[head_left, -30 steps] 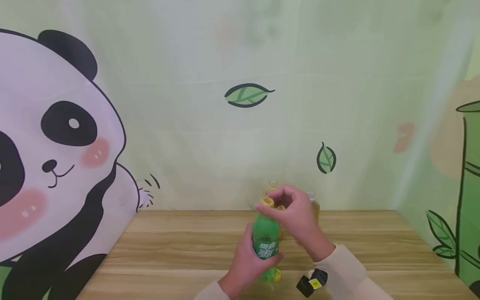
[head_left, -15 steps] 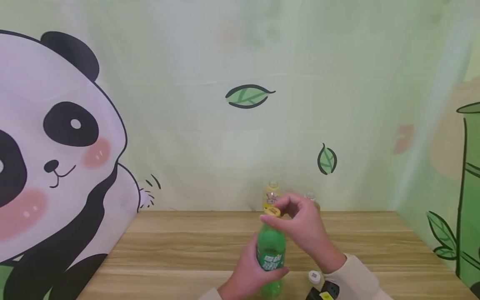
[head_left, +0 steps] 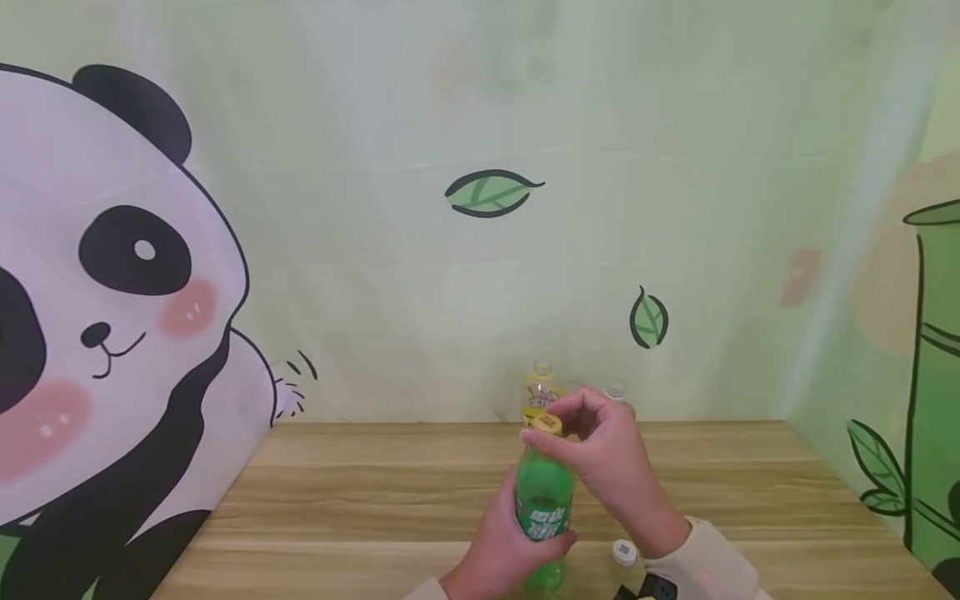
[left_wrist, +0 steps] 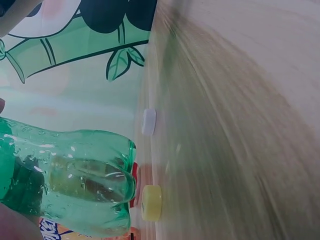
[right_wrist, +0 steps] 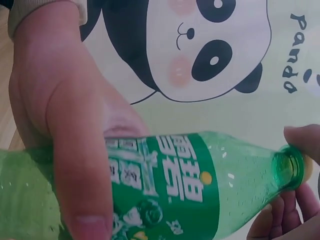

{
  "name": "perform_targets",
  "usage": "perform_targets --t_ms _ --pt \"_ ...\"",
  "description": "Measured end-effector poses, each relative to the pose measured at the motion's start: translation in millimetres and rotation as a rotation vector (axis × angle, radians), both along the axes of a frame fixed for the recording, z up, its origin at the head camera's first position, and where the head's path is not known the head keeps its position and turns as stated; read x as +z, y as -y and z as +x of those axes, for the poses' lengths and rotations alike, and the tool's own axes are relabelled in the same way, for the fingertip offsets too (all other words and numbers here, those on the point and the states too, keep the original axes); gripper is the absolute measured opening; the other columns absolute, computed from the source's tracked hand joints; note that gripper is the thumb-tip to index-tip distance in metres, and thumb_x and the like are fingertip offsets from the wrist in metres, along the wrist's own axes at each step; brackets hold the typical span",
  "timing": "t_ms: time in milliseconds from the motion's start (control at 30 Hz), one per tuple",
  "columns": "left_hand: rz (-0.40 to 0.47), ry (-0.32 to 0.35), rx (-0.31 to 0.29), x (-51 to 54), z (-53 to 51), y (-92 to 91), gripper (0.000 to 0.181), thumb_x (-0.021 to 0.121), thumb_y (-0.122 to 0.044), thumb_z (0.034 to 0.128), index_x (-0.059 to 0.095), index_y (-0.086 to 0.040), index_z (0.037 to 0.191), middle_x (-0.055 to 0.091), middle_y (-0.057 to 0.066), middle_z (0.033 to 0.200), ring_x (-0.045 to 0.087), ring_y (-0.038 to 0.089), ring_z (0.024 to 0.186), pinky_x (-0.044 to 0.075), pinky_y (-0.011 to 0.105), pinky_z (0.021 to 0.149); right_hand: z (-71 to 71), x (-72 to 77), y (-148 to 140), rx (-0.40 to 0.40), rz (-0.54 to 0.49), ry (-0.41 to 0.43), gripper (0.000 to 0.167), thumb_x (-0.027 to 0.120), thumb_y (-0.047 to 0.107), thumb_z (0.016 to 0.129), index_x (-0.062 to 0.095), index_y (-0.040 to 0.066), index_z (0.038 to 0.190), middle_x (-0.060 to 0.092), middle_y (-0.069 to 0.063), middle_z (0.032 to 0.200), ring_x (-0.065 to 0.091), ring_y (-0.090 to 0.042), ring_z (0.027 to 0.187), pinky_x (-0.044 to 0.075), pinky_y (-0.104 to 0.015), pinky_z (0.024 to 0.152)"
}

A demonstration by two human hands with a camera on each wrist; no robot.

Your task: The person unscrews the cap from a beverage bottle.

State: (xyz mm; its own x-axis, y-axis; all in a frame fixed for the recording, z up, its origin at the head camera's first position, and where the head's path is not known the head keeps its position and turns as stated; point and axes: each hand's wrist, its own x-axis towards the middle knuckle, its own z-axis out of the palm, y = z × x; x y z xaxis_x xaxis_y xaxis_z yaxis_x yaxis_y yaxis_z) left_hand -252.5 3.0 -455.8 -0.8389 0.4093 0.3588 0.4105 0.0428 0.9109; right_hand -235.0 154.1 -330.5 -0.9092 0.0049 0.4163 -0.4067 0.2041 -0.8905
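Observation:
A green plastic soda bottle stands nearly upright over the front of the table. My left hand grips it around the label, the thumb lying across the front. At the bottle's mouth, my right hand pinches a yellow cap between thumb and fingers. The right wrist view shows the threaded green neck right against the cap; whether the threads are engaged I cannot tell. In the left wrist view the bottle's lower part looks wet and see-through, and its base is apart from the tabletop.
A white cap lies on the table beside my right forearm. Another yellow cap shows in the left wrist view. Behind my right hand stand a clear capless bottle with a yellow label and a second bottle, mostly hidden.
Both hands have moved slightly right and down with the green bottle, then stayed nearly still. The white cap and more of the rear clear bottle have come into view.

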Motion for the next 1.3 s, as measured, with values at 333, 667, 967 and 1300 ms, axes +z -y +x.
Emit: perform_targets --t_ms 333,667,967,1300 --pt "0.013 -0.046 0.034 -4.9 -1.7 -1.9 0.073 0.086 -0.017 0.0795 0.046 -0.031 0.138 0.068 -0.001 0.116 0.067 0.011 0.102 0.054 0.028 0.094 6.2 2.8 10 -0.073 -0.052 0.056 0.041 0.096 0.020 0.070 0.069 0.003 0.095 0.070 -0.008 0.091 0.063 -0.019 0.081 0.056 -0.025 0.071" --pt "0.040 -0.081 0.040 -3.6 0.5 -4.3 0.080 0.087 -0.015 0.0781 0.043 -0.032 0.143 0.068 -0.003 0.117 0.066 0.011 0.105 0.053 0.029 0.099 5.8 1.1 16 -0.115 -0.071 0.057 0.046 0.098 0.019 0.066 0.063 0.002 0.090 0.066 -0.006 0.086 0.061 -0.016 0.077 0.054 -0.023 0.066" --pt "0.071 -0.050 -0.003 -4.2 0.9 -5.5 0.074 0.084 -0.012 0.0793 0.045 -0.030 0.139 0.068 0.002 0.116 0.066 0.012 0.105 0.054 0.029 0.098 6.1 1.4 16 -0.101 -0.082 0.032 0.043 0.098 0.018 0.065 0.064 0.001 0.084 0.067 -0.004 0.081 0.060 -0.013 0.071 0.053 -0.023 0.062" --pt "0.071 -0.045 -0.008 -5.1 1.0 -3.7 0.075 0.084 -0.009 0.0787 0.046 -0.029 0.139 0.069 0.002 0.115 0.066 0.012 0.103 0.053 0.029 0.099 3.1 1.4 10 -0.028 -0.081 0.027 0.037 0.096 0.013 0.066 0.066 -0.002 0.084 0.068 -0.005 0.081 0.062 -0.012 0.069 0.054 -0.023 0.060"
